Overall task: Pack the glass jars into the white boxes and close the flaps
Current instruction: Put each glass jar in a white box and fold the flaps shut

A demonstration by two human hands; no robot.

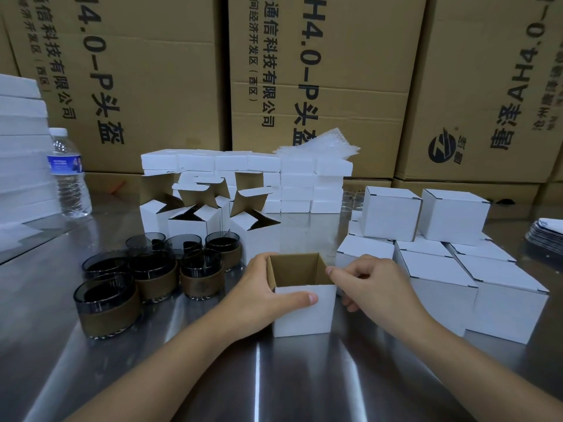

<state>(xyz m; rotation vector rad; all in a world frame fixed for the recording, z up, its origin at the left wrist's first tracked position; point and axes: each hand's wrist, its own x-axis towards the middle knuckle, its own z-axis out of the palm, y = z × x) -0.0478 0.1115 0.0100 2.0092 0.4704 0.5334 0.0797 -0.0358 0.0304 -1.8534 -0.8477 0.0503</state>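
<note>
An open white box (301, 312) with a brown inside stands on the steel table in front of me, and nothing is in it. My left hand (262, 296) grips its left side, thumb across the front wall. My right hand (371, 284) pinches its right rim with curled fingers. Several dark glass jars (152, 269) with brown sleeves stand to the left of the box, the nearest jar (106, 306) at the front left. Three more open white boxes (195, 217) with raised flaps stand behind the jars.
Closed white boxes (451, 275) are stacked at the right, flat white boxes (243, 166) at the back centre. A water bottle (68, 175) stands far left beside a white stack (21, 153). Big brown cartons (320, 71) wall the back. Dark flat packets (545, 236) lie far right.
</note>
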